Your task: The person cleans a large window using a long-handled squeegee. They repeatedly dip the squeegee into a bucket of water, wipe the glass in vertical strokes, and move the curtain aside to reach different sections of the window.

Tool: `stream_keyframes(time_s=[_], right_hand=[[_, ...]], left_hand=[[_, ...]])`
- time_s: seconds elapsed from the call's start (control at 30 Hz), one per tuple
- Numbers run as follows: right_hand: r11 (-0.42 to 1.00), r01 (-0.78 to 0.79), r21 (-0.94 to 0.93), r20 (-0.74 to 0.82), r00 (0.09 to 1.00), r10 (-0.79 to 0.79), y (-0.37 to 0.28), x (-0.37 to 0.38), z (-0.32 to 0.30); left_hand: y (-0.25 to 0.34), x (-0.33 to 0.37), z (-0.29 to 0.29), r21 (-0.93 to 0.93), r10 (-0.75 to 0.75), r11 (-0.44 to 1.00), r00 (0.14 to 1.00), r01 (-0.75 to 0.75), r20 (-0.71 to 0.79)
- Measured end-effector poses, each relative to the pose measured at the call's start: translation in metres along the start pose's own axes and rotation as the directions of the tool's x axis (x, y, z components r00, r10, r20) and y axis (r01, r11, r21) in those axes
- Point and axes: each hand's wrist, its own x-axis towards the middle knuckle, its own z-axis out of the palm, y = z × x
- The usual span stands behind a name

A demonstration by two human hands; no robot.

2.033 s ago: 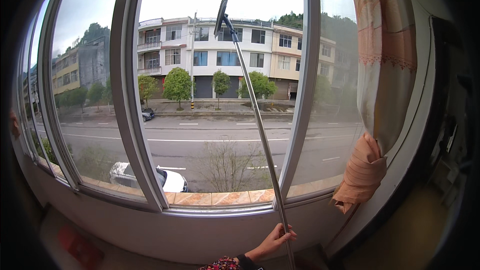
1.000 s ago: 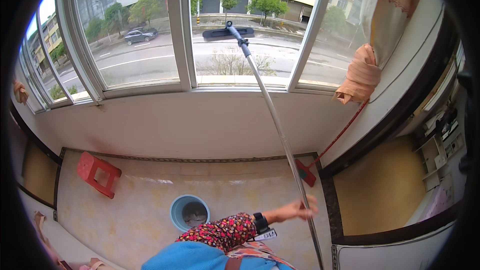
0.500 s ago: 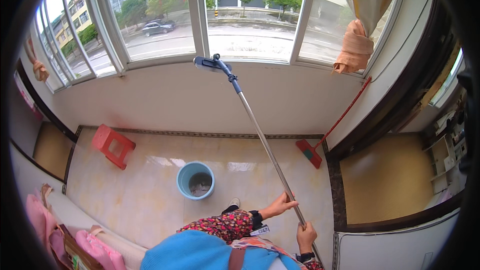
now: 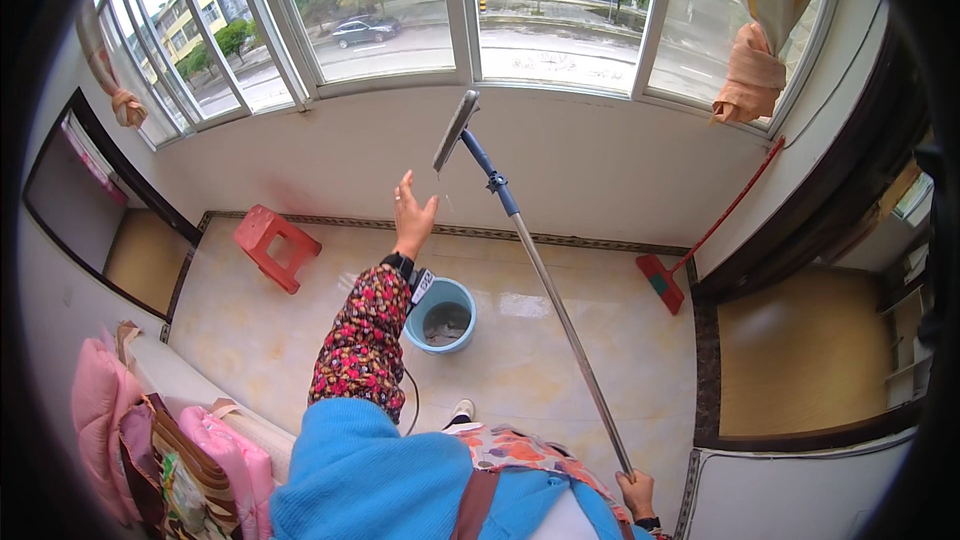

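1. Silver metal pole of the wiper slants up from lower right, its blue joint carrying a grey head that is tilted steeply, seen against the white wall below the windows.
2. The right hand has its fingers closed around the pole near the bottom edge.
3. The left hand is raised, fingers spread and slightly curved, holding nothing, near the grey head with a gap between.
4. Just beside the left forearm, a blue bucket stands on the floor, something grey inside.
5. A red stool stands to the left; a red broom leans at right.
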Motion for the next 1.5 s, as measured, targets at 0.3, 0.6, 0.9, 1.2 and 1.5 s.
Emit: stream_keyframes(time_s=[0.3,0.6,0.9,1.2,1.5], right_hand=[[0.998,0.051,-0.033,-0.133,0.990,-0.055,-0.043,-0.001,0.065],[0.993,0.035,-0.116,-0.061,0.997,-0.043,-0.055,-0.031,0.057],[0.898,-0.033,-0.439,-0.222,0.972,-0.072,-0.050,-0.024,0.020],[0.786,0.056,-0.615,-0.143,0.973,-0.181,-0.049,0.007,-0.017],[0.853,0.100,-0.513,-0.149,0.968,-0.203,-0.083,0.019,0.025]], left_hand=[[-0.035,0.055,-0.009,-0.156,0.062,0.985,0.997,-0.069,-0.054],[-0.088,0.130,-0.041,-0.116,0.177,0.977,0.984,-0.177,-0.009],[-0.107,0.088,-0.067,0.338,-0.092,0.934,0.834,-0.118,0.544],[-0.103,0.078,-0.086,0.505,-0.273,0.852,0.706,-0.137,0.653],[-0.097,0.063,-0.051,-0.578,-0.351,0.635,0.858,0.512,0.374]])
